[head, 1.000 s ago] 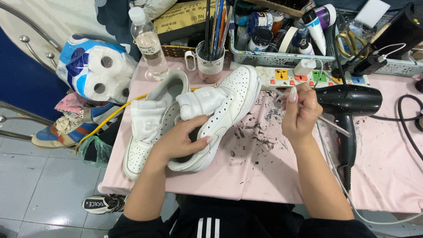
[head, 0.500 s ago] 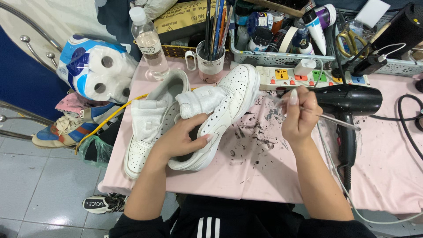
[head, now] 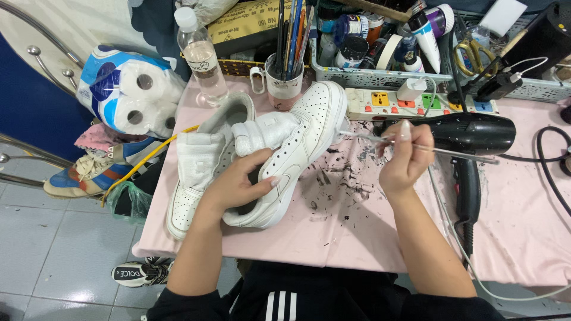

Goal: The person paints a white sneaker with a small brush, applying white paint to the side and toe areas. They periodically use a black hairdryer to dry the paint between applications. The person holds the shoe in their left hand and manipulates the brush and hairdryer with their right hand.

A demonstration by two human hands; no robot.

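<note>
Left hand (head: 244,181) clamps the white sneaker (head: 291,148) by its side, propping it toe-up at 12 o'clock for access; right hand (head: 404,160), fingers pinched together on a thin brush (head: 428,147), touches its tip to the toe, at 3 o'clock of it, over the pink table (head: 357,238)

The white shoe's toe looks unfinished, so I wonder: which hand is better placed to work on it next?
Right hand, probably: it holds the thin brush, tip near the white shoe. The left hand is occupied gripping the shoe.

Left hand (head: 241,184) hides the white sneaker (head: 297,148) opening; brush (head: 416,145) tip blurred; black cable (head: 550,172) cut off right.
</note>
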